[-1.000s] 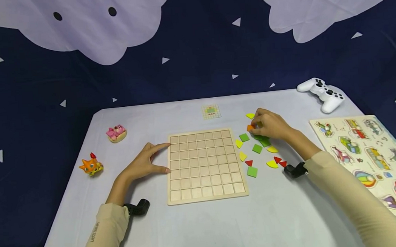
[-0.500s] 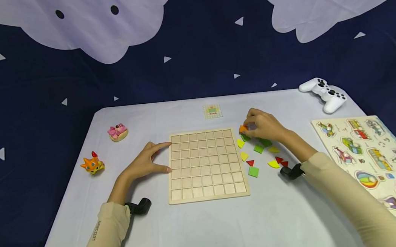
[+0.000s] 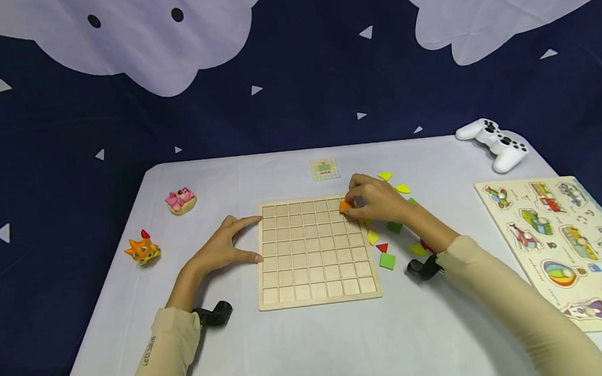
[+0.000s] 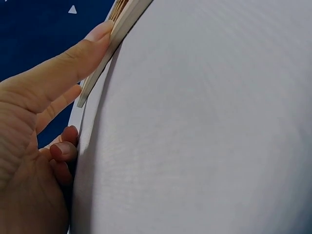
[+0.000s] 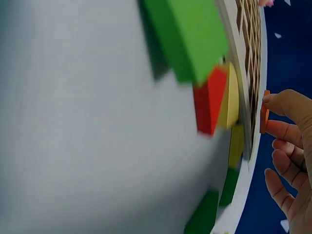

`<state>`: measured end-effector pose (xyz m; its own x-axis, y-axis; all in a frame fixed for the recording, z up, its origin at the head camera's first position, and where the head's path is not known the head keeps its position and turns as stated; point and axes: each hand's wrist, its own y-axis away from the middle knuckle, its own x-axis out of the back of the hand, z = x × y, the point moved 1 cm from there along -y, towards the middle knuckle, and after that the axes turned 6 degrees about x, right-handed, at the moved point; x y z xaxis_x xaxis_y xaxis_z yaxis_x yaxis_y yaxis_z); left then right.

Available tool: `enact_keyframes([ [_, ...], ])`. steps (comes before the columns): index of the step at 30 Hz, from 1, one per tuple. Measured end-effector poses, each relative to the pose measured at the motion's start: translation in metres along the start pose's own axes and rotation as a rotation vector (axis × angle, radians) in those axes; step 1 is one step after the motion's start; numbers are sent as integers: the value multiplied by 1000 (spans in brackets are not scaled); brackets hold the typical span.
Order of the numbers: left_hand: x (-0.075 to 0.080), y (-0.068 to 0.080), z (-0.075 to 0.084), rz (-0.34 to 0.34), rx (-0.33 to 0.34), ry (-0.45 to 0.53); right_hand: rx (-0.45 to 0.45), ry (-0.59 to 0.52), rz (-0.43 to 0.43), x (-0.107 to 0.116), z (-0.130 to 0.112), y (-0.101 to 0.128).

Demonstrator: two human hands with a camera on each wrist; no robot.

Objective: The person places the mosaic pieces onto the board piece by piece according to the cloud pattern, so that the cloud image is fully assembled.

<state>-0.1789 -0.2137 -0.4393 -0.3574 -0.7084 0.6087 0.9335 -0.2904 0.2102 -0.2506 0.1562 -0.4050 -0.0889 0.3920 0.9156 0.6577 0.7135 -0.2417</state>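
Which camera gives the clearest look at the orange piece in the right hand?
The right wrist view: the orange piece shows edge-on, pinched by the right hand beside the wooden grid board. The head view shows it small, partly covered by fingers, over the board's top right. The left wrist view misses it.

Head cam: high, looks fwd and down over the whole pale grey table [image 3: 311, 348], mid-range. Left wrist cam: v. close, low at table level, rolled sideways, sees the left edge of the square wooden grid board [image 4: 105, 53]. Right wrist cam: also v. close and rolled, along the board's right edge [image 5: 233, 63]. All three share the board [image 3: 312, 250] and table.
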Motion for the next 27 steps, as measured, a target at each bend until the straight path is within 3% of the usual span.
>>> enact_keyframes([
  [15,-1,-1,-2,16,-8,12,124,-33,-14,-20,-27,-26],
  [27,-1,0,0,16,-9,16,143,-10,-43,-28,-39,-39],
])
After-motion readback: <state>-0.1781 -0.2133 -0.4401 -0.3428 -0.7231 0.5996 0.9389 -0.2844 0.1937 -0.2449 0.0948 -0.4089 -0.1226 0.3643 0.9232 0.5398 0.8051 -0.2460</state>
